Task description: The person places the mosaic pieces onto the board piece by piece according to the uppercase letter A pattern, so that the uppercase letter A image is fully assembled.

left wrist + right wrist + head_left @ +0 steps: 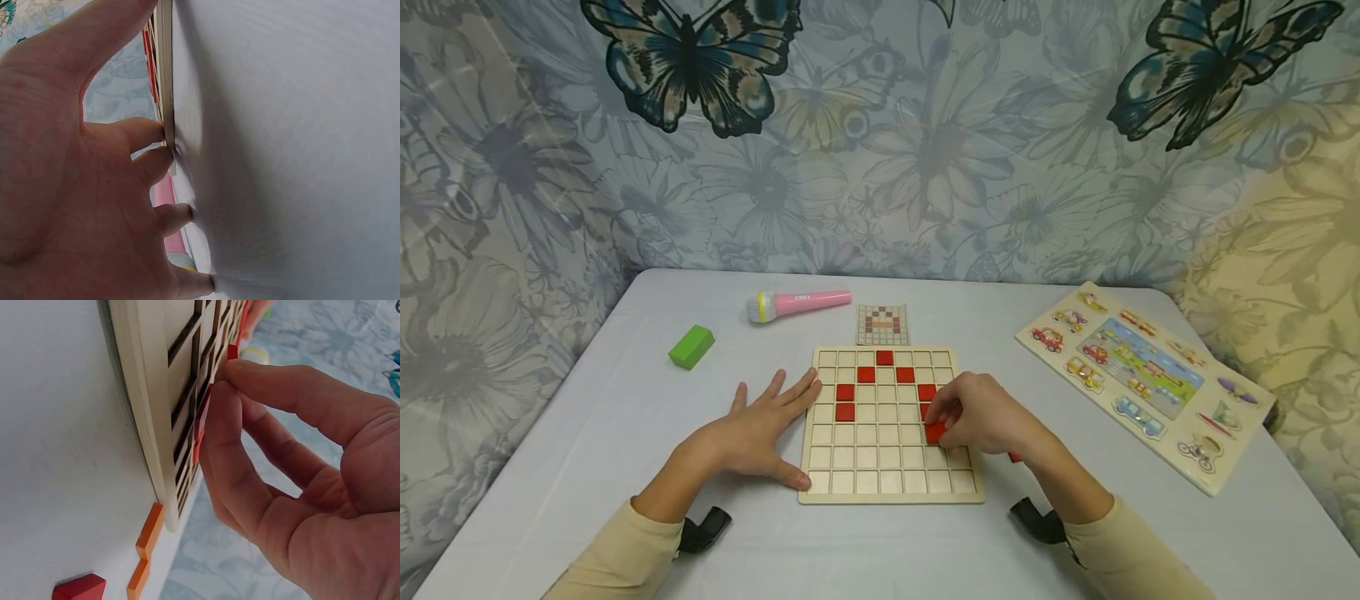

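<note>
A wooden grid board (887, 481) lies flat on the table, with several red square tiles (846, 412) set in its cells. My right hand (981, 412) pinches a red tile (935, 432) between thumb and fingers over the right part of the grid. Only a small end of that pinched tile (232, 351) shows in the right wrist view. My left hand (752, 437) lies spread at the board's left edge; thumb and fingertips touch it or the table beside it. Behind the board sits a small pattern card (883, 325) printed with a grid.
A pink toy microphone (805, 302) and a green block (692, 347) lie at the back left. At the right lies a vehicle puzzle board (1142, 375). Another red piece (80, 588) and orange pieces (149, 532) rest on the table near the grid board's right side.
</note>
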A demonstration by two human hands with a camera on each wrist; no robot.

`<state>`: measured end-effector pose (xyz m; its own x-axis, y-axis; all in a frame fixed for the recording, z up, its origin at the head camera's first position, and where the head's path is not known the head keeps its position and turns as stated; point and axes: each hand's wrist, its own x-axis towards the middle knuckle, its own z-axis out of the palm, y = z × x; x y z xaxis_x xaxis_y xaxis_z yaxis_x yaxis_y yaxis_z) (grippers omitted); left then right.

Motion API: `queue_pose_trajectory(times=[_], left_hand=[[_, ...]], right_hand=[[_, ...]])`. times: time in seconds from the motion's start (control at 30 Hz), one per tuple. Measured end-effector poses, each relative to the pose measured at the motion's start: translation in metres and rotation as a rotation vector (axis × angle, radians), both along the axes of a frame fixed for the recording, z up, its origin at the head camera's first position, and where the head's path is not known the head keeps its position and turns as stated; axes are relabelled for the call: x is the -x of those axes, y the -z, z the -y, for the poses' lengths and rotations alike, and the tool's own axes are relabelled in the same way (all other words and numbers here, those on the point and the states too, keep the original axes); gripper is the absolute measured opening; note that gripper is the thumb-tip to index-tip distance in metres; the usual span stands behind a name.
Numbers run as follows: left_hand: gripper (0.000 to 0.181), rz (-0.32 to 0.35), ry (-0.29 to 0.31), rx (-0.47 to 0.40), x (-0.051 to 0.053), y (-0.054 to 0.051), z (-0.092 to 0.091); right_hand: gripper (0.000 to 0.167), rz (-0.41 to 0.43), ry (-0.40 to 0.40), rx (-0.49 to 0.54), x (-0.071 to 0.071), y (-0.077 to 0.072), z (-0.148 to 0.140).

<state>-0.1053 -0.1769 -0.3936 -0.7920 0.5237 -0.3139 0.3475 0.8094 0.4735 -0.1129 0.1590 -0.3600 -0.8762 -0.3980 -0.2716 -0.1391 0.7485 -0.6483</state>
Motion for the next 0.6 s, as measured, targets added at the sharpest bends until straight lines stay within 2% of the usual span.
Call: queue_pose_trajectory(times=[0.6], left_hand=[[0.134,0.003,-0.005,0.009,-0.0006,-0.001,-0.0011]], right_hand=[[0.025,-0.056,0.001,-0.023,-0.0015,0.006,0.004]])
